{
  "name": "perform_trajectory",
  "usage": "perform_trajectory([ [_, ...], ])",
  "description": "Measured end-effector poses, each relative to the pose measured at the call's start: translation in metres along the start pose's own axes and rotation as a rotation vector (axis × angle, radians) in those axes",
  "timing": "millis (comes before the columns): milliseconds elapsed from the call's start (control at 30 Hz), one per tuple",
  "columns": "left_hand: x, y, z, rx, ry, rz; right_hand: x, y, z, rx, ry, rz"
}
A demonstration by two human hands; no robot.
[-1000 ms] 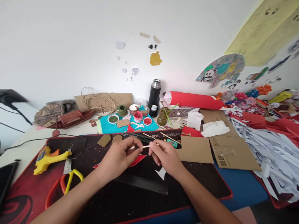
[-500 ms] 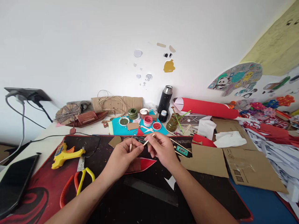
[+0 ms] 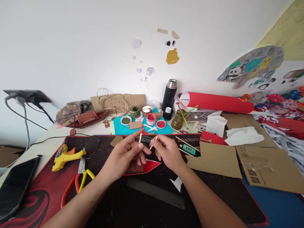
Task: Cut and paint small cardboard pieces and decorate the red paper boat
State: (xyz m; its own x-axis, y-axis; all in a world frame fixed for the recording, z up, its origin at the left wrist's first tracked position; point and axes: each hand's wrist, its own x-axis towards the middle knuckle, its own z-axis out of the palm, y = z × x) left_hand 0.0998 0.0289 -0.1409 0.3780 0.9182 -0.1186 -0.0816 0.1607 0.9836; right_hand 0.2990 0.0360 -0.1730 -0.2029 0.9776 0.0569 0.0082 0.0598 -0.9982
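Note:
Between the thumb and fingers of my left hand (image 3: 127, 152) is a short wooden stick (image 3: 140, 138), held nearly upright. My right hand (image 3: 169, 152) pinches a second short wooden stick (image 3: 153, 143), which leans to the right. The two sticks are a little apart. Beneath my left hand a red boat-shaped paper piece (image 3: 150, 166) with a brown part lies on the dark mat (image 3: 114, 199), partly covered by my fingers. A dark ruler (image 3: 155, 192) and a white paper scrap (image 3: 177, 183) lie nearer to me.
At the left are a yellow glue gun (image 3: 67, 157), scissors (image 3: 82, 169) and a black phone (image 3: 20, 186). Open paint jars (image 3: 151, 119) stand at the back beside a black thermos (image 3: 169, 93). Cardboard pieces (image 3: 216, 160) cover the right side.
My left hand has opened its fingers more and now shows its stick upright. The right hand's stick has drawn down and away from the left fingers. The view has shifted slightly.

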Motion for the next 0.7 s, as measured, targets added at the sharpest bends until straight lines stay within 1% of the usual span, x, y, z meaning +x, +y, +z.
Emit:
perform_trajectory([
  [100, 0.001, 0.003, 0.003, 0.125, -0.036, -0.082, 0.0, 0.001, -0.004, -0.023, -0.003, -0.01],
  [167, 0.004, 0.003, 0.006, 0.168, -0.069, -0.114, 0.001, 0.003, -0.007, -0.007, -0.003, -0.015],
  [333, 0.015, 0.003, 0.009, 0.222, -0.145, -0.119, 0.003, 0.007, -0.01, 0.062, -0.043, -0.016],
  [500, 0.018, -0.002, 0.009, 0.271, -0.18, -0.131, 0.002, 0.007, -0.007, 0.095, -0.069, 0.001],
  [600, 0.019, 0.002, 0.009, 0.26, -0.182, -0.101, 0.002, 0.005, -0.007, 0.135, -0.047, 0.006],
  [700, 0.02, 0.01, 0.008, 0.229, -0.163, -0.008, 0.003, 0.005, -0.01, 0.212, 0.054, -0.004],
])
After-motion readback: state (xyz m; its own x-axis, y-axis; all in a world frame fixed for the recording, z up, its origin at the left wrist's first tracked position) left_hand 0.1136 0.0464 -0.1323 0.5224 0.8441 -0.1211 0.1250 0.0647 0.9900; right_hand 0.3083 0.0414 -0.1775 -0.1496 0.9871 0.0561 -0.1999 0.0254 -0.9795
